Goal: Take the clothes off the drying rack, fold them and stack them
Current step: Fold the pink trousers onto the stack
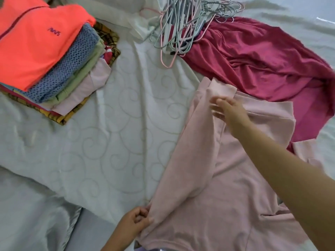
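— What is nearest in the head view?
— The left hand (135, 221), at the bottom edge. Its grip is pressed together, with thumb and fingers pinching the near hem corner of a pale pink shirt (208, 187).
— And the other hand?
— The right hand (230, 113) reaches across the shirt to its far end. The fingers are blurred, but the grip looks closed on a narrow fold of the pink fabric near the sleeve, which stands slightly raised above the hand.
— Where does the shirt lie?
— On the bed (108, 142), at the lower right. Its left side is turned over along a line that runs from one hand to the other, and the right forearm crosses above its body.
— What is past it?
— A red cloth (253, 57) is spread out unfolded on the bed. The shirt's far edge overlaps it. A heap of wire hangers (181, 29) lies partly on the red cloth's upper left corner.
— Is anything folded?
— A stack (59, 84) sits at the upper left, well apart from the shirt. An orange top (36, 42) lies uppermost, with blue mesh, green and pale pink layers stepped out beneath it.
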A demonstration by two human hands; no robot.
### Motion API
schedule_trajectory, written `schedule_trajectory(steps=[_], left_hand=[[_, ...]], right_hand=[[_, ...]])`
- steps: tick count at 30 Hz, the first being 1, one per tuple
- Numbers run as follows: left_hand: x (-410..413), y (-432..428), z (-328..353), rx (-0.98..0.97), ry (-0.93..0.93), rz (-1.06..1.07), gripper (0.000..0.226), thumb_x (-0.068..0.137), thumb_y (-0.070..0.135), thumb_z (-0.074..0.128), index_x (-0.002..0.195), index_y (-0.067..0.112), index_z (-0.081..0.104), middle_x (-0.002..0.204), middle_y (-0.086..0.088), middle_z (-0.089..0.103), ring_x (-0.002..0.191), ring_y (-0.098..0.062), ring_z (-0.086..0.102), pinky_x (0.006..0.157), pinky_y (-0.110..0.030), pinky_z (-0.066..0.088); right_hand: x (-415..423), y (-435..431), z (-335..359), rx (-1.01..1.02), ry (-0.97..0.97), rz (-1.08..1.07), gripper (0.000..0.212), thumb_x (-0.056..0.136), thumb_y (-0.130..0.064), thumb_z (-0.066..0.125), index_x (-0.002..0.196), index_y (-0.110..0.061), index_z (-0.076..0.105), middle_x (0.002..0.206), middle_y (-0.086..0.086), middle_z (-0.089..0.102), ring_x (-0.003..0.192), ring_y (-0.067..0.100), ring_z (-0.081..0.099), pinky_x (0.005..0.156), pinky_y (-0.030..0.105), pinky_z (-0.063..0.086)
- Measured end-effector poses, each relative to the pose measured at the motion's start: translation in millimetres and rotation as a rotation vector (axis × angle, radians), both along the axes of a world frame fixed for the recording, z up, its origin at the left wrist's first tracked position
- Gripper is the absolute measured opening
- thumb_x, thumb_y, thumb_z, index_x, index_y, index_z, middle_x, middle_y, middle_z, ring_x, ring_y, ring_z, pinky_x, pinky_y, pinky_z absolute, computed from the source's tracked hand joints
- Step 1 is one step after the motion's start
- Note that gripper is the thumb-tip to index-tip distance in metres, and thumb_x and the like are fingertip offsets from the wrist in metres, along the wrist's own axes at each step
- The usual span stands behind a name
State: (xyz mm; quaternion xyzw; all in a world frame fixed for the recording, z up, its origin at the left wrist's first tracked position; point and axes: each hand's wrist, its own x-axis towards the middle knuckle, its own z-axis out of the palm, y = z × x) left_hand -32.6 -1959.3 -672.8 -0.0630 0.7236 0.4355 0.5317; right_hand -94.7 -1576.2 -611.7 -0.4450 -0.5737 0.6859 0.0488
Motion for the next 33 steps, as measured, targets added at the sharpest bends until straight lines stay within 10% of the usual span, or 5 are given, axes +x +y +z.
schedule_trajectory(steps=[4,11,19,27,33], left_hand=[[2.2,1.7,1.3,-0.035,0.016,0.024,0.02,0.057,0.039,0.076,0.059,0.025,0.062,0.046,0.005,0.051,0.046,-0.002,0.04,0.047,-0.016,0.032],[3.3,3.1,7.3,-0.08,-0.066,0.071,0.023,0.065,0.025,0.07,0.077,0.008,0.059,0.05,0.007,0.052,0.048,-0.005,0.046,0.047,-0.016,0.036],[11.3,7.3,9.4,-0.284,0.473,-0.198,0.046,0.054,0.061,0.065,0.077,0.025,0.048,0.088,-0.001,0.051,0.084,-0.019,0.047,0.072,-0.028,0.038],[24.0,11.7,23.7,-0.09,0.413,-0.043,0.027,0.091,0.015,0.057,0.071,0.016,0.038,0.062,0.003,0.039,0.058,-0.011,0.038,0.055,-0.016,0.034],[21.1,1.2,16.6,-0.147,0.517,-0.101,0.032,0.089,0.015,0.06,0.067,0.025,0.039,0.062,0.005,0.048,0.067,-0.022,0.049,0.055,-0.023,0.03]], right_hand=[[34.0,-39.0,-30.5,-0.13,-0.077,0.056,0.022,0.096,-0.006,0.044,0.109,-0.005,0.062,0.095,0.002,0.064,0.081,0.008,0.059,0.075,0.019,0.045],[27.1,-43.3,-34.6,-0.261,-0.043,-0.079,0.023,0.097,-0.011,0.04,0.114,-0.01,0.056,0.094,-0.003,0.061,0.082,0.006,0.057,0.075,0.015,0.042],[129.2,-112.3,-20.4,-0.093,-0.332,-0.234,0.012,0.091,0.0,0.049,0.082,-0.006,0.054,0.066,0.005,0.048,0.051,0.009,0.048,0.041,0.012,0.039],[153.0,-169.4,-37.9,-0.354,-0.192,-0.144,0.017,0.091,-0.005,0.055,0.077,-0.014,0.05,0.058,0.001,0.043,0.039,0.005,0.035,0.036,0.015,0.028],[163.3,-150.9,-23.7,0.141,-0.406,0.225,0.026,0.091,-0.014,0.058,0.066,-0.013,0.05,0.06,0.002,0.048,0.054,0.014,0.043,0.054,0.026,0.038]])
